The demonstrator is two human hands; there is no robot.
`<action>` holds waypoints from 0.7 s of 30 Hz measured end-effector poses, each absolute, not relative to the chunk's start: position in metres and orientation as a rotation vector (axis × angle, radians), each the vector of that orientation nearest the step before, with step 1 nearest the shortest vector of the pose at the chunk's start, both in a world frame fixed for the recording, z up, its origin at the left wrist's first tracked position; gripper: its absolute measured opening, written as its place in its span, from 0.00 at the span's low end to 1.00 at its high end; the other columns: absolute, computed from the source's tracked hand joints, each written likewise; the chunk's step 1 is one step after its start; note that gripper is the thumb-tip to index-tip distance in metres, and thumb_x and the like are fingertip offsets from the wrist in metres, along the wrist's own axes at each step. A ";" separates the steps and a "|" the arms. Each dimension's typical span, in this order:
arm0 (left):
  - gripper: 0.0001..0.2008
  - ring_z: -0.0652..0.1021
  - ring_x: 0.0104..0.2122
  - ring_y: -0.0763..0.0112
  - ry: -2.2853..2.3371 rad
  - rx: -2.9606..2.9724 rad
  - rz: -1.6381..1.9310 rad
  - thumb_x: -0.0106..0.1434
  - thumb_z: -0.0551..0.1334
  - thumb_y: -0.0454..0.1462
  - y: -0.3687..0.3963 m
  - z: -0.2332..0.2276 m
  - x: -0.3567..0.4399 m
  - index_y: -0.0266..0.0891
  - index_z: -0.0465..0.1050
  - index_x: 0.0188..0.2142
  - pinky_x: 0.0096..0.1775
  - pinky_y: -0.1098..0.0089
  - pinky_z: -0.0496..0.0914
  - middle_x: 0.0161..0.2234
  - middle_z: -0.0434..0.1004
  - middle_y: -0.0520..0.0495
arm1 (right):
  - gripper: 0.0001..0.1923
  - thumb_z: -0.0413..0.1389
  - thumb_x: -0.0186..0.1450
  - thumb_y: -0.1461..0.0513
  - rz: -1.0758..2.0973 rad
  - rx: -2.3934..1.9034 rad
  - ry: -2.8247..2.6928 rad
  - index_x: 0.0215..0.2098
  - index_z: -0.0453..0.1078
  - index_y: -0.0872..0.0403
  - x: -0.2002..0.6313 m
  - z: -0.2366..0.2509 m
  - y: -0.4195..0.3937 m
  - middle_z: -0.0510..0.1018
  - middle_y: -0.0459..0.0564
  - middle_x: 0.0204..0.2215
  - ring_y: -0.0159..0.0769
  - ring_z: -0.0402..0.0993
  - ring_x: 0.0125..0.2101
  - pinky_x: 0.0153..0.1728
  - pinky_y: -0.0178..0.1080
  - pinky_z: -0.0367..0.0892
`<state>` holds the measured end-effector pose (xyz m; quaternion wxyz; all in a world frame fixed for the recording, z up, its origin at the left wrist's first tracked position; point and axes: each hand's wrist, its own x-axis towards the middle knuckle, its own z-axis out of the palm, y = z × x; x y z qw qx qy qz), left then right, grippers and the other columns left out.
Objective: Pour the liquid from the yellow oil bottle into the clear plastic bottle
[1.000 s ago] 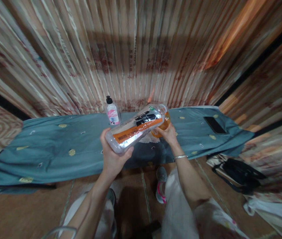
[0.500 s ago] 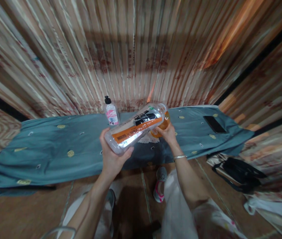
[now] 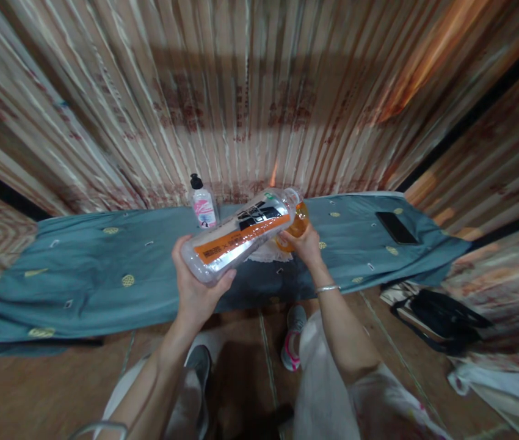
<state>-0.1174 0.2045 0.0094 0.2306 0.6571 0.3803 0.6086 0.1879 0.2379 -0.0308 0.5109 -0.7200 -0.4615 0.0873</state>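
My left hand [image 3: 195, 292] grips the base of a large clear plastic bottle [image 3: 236, 237] with an orange and black label. The bottle is tipped almost flat, its open mouth pointing right and up. Its mouth sits against a small glass [image 3: 297, 225] holding orange liquid. My right hand [image 3: 306, 245] wraps around that glass from below and the right. Both are held just above a blue-grey cloth-covered table [image 3: 94, 275]. A white doily [image 3: 266, 252] lies on the cloth under the glass.
A small pink-labelled bottle with a black cap [image 3: 203, 204] stands at the table's back edge by the striped curtain. A black phone [image 3: 394, 227] lies on the cloth at the right. A black bag [image 3: 442, 321] sits on the floor at the right.
The bottle, glass and both hands have shifted slightly left and up in view; the bottle stays tipped against the glass.
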 end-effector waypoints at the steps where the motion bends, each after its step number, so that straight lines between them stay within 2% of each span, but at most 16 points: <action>1: 0.50 0.78 0.54 0.51 1.041 1.803 1.674 0.54 0.77 0.60 0.204 0.011 -0.118 0.43 0.58 0.66 0.60 0.49 0.74 0.55 0.70 0.39 | 0.38 0.75 0.52 0.47 0.204 -1.739 -1.114 0.55 0.73 0.54 0.188 -0.031 0.238 0.87 0.64 0.49 0.61 0.85 0.52 0.53 0.57 0.79; 5: 0.48 0.79 0.51 0.54 1.046 1.795 1.705 0.53 0.78 0.58 0.202 0.019 -0.117 0.44 0.61 0.64 0.58 0.51 0.75 0.55 0.70 0.40 | 0.39 0.75 0.53 0.44 0.200 -1.769 -1.118 0.56 0.72 0.53 0.187 -0.031 0.236 0.87 0.64 0.51 0.61 0.86 0.52 0.53 0.57 0.79; 10: 0.43 0.80 0.51 0.54 1.067 1.794 1.730 0.54 0.78 0.55 0.202 0.024 -0.119 0.48 0.64 0.63 0.57 0.51 0.77 0.55 0.72 0.41 | 0.41 0.74 0.53 0.42 0.176 -1.803 -1.111 0.57 0.72 0.51 0.186 -0.031 0.235 0.87 0.63 0.50 0.62 0.85 0.52 0.52 0.56 0.79; 15: 0.42 0.80 0.51 0.51 1.050 1.859 1.764 0.55 0.77 0.54 0.204 0.027 -0.121 0.47 0.64 0.64 0.57 0.47 0.78 0.56 0.73 0.38 | 0.42 0.74 0.53 0.43 0.192 -1.775 -1.134 0.59 0.71 0.52 0.187 -0.031 0.235 0.86 0.64 0.53 0.63 0.83 0.55 0.55 0.58 0.78; 21: 0.45 0.80 0.53 0.52 1.067 1.905 1.773 0.53 0.77 0.56 0.205 0.030 -0.120 0.46 0.64 0.64 0.59 0.50 0.77 0.57 0.72 0.40 | 0.39 0.74 0.54 0.44 0.191 -1.731 -1.139 0.57 0.72 0.52 0.188 -0.031 0.233 0.86 0.62 0.53 0.61 0.83 0.55 0.55 0.56 0.78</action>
